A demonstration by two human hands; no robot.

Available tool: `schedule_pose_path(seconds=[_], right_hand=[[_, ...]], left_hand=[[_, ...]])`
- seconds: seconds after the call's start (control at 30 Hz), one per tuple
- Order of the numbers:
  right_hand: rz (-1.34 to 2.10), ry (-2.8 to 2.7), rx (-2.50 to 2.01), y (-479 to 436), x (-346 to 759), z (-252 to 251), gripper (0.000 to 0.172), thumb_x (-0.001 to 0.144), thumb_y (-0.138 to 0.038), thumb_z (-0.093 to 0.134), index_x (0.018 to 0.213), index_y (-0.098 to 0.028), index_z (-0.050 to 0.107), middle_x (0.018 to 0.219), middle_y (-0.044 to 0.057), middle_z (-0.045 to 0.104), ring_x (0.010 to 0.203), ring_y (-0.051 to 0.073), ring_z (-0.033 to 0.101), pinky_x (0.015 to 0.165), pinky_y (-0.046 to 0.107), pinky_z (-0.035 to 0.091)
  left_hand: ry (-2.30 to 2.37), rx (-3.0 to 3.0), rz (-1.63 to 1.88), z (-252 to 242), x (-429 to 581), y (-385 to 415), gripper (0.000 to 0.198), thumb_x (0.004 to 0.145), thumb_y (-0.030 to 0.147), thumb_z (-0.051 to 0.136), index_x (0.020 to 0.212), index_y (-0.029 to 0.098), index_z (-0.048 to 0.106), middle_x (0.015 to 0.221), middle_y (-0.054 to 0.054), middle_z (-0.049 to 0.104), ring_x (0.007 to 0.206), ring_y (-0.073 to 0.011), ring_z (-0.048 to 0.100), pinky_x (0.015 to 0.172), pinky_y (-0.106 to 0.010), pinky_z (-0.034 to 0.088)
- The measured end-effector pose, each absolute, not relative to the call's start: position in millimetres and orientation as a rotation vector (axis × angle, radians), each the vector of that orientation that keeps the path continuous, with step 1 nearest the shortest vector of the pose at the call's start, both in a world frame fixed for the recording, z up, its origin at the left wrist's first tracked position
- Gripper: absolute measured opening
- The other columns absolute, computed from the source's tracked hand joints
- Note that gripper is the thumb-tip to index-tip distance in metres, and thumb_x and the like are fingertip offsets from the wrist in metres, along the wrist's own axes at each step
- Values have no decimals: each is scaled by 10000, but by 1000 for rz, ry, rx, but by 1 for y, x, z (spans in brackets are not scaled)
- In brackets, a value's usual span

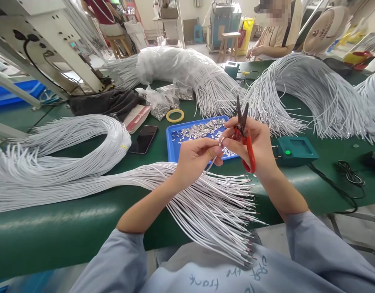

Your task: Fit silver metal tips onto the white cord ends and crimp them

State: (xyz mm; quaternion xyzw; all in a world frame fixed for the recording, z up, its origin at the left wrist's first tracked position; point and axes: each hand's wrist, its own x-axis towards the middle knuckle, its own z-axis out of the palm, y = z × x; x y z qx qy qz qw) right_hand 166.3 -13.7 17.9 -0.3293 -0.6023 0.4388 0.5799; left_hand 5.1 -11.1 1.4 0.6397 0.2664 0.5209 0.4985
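Two hands: both busy on my feed, meeting over the right part of the blue tray.
Left hand: thumb and forefinger pinched on a white cable, wrist angled in from the near side, forearm slanting up and rightward.
Right hand: fingers curled round red-handled scissors, blades parted and pointing away from the body; thumb reaching in at the cable's tip, forearm leaning up and leftward.
Cable tip: right between the hands, and it's too fine for me to call whether a metal piece sits there.
Done: one cable picked out and presented, I'd judge; I can't count finished ends from here.
Left over: plenty, by my reckoning, with small metal pieces scattered across the tray and a fanned cable bundle spilling over the near edge of the green table.
Alongside: a green device just right of the right forearm, a phone left of the tray, yellow tape beyond it.
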Motion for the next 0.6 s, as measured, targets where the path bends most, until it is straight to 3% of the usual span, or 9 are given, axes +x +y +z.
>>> schedule_pose_path(seconds=[0.33,0.6], right_hand=[[931,-1451,-779,-18,164,18,273,694,-311,838,900,-267,663,714,-53,696,645,109,660,643,261,565],[737,-1547,-886,-18,169,19,173,792,-300,731,952,-283,667,798,-28,731,677,135,664,641,302,546]], left_hand=[[514,1284,1053,-2,5,-11,284,826,402,752,719,146,695,615,4,647,463,-72,609,453,-165,507],[591,1395,1168,-1,3,-12,266,848,407,729,751,160,711,615,-5,659,465,-77,604,450,-179,493]])
